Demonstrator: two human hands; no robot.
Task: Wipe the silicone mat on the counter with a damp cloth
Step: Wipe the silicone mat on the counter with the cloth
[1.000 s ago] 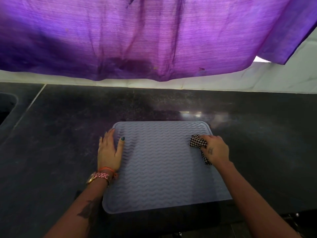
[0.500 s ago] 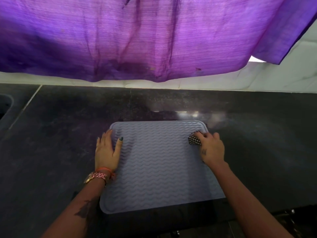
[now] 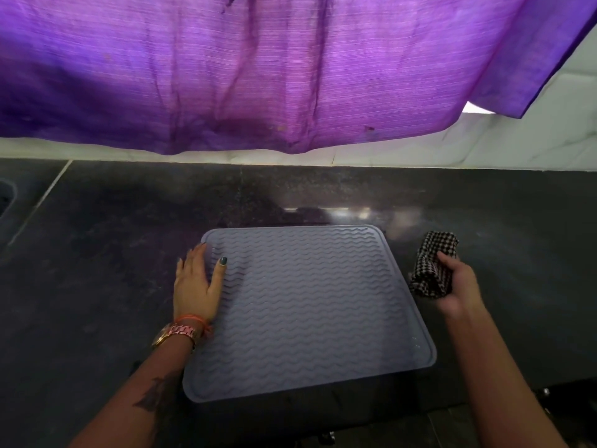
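Note:
A grey-blue silicone mat (image 3: 307, 312) with a wavy ribbed surface lies flat on the dark counter (image 3: 97, 270), its near edge at the counter's front. My left hand (image 3: 197, 282) rests flat on the mat's left edge, fingers straight, thumb on the ribs. My right hand (image 3: 455, 286) is off the mat, just right of its far right corner, and grips a bunched black-and-white checked cloth (image 3: 433, 263). The cloth hangs beside the mat's edge over the bare counter.
A purple curtain (image 3: 258, 69) hangs low over the back of the counter, in front of a white tiled wall (image 3: 517, 147). A sink's edge (image 3: 6, 195) shows at the far left. The counter's front edge runs just below the mat.
My right hand has carried the cloth off the mat's far right corner, out to the right over the counter. My left hand has stayed on the mat's left edge.

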